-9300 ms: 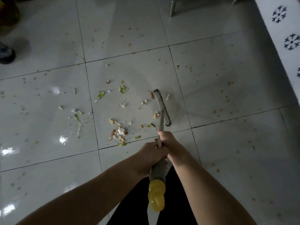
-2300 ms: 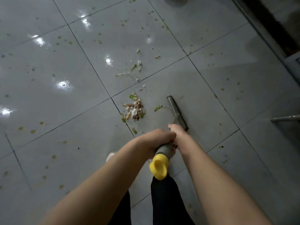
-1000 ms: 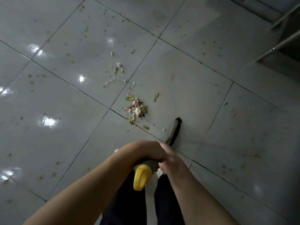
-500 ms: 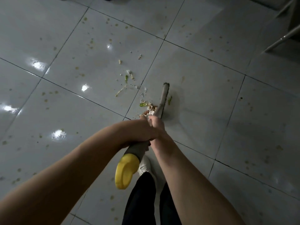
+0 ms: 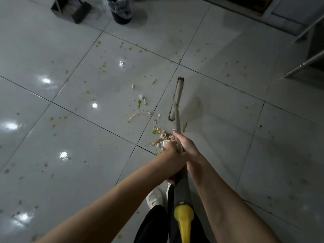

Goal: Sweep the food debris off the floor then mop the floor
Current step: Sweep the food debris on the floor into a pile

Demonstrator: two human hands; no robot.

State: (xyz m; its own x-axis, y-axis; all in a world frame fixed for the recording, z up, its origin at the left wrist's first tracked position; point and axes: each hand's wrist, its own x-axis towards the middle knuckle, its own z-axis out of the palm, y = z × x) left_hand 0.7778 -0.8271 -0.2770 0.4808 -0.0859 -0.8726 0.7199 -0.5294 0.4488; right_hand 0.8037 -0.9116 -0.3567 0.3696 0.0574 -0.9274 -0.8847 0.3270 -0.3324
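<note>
- The broom [image 5: 177, 120] has its long axis running almost straight away from me. It goes from the yellow cap [image 5: 184, 218] by my legs out to the head on the tiles.
- Its head [image 5: 177, 95] is a narrow bar lying nearly in line with the shaft, its far tip leaning a little to the right. Dark bristles show along its near left edge and at the far tip.
- My right hand [image 5: 184, 144] is the one farther along the shaft. Its fingers are curled round the thin grey pole, with one dark-nailed fingertip showing.
- My left hand [image 5: 172, 162] grips just behind it and touches it, fingers wrapped round where the pole thickens into the dark grip.
- The food debris [image 5: 160, 138] sits in a small heap just left of the shaft, right beside my hands and partly hidden by them.
- A loose trail of scraps [image 5: 138, 104] lies on the tile left of the head, and one green bit [image 5: 184, 127] lies just right of the shaft.
- The floor [image 5: 78, 146] is glossy pale tile, speckled with small spots.
- My white shoe [image 5: 154, 197] shows below my left forearm.
- At the far edge stand a bin [image 5: 121, 9] lined with plastic and, to its left, a dark dustpan [image 5: 78, 9].
</note>
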